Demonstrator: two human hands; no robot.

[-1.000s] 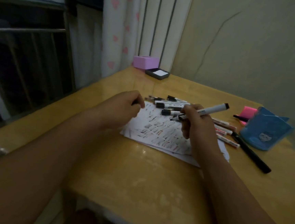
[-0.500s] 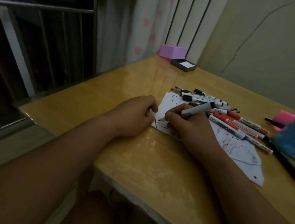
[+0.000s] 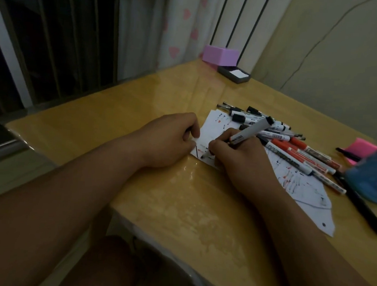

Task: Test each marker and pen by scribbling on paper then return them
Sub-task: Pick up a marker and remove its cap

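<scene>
Gripping white marker (image 3: 250,131) in right hand (image 3: 238,156), tip down on near corner of paper (image 3: 212,124), likely mid-scribble; barrel slanted up and away in a writing grip, wrist low over table (image 3: 140,106); with left hand (image 3: 169,139) curled at paper's left edge, apparently pinning it steady; cannot tell whether anything sits inside that fist; other markers (image 3: 296,152) heaped across paper's far side, within easy reach.

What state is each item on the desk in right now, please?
marker: gripped by the right hand, tilted, tip down on the paper.
paper: flat on the table, covered in scribbles.
left hand: fingers curled at the paper's corner; what it holds is unclear.
spare markers: capped, piled partly on the paper.
black tray: open, white pad inside.
</scene>
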